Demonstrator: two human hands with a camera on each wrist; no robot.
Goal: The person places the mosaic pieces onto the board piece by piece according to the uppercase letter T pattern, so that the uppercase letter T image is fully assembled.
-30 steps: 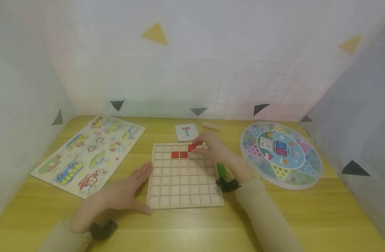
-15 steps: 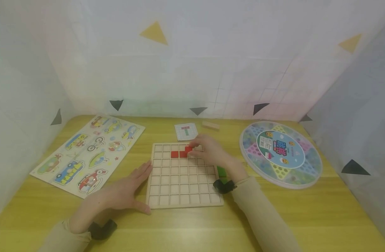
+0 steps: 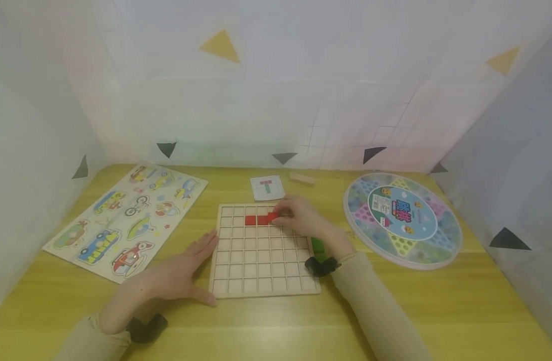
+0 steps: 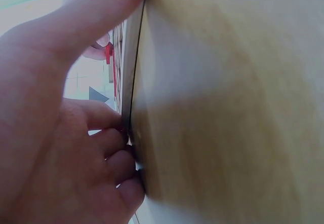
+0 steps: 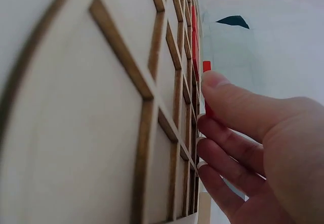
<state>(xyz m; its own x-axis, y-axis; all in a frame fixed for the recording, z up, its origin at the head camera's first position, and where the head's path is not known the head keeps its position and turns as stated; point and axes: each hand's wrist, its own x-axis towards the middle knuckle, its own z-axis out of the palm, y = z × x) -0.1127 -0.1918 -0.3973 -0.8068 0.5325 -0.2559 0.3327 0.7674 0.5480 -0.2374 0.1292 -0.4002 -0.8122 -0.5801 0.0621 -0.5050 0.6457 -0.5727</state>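
Observation:
A square wooden grid board [image 3: 264,258] lies on the table. Two red square tiles [image 3: 250,220] sit side by side in its second row from the far edge. My right hand [image 3: 303,216] pinches a third red tile [image 3: 272,216] between thumb and fingers, just right of that pair. In the right wrist view the held tile [image 5: 206,66] stands close over the grid, with the other fingertips near the board's surface. My left hand [image 3: 176,275] rests along the board's left edge, thumb spread toward the near corner; the left wrist view shows its fingers [image 4: 121,165] against that edge.
Green pieces [image 3: 318,245] lie by the board's right edge, partly under my right wrist. Beyond the board are a pattern card [image 3: 259,193] and a small wooden block [image 3: 302,179]. A vehicle puzzle board [image 3: 122,198] lies left, a round game box [image 3: 402,220] right.
My right hand has brought the red tile slightly nearer, from the far row down to the row of the two placed tiles. The left hand has stayed at the board's edge.

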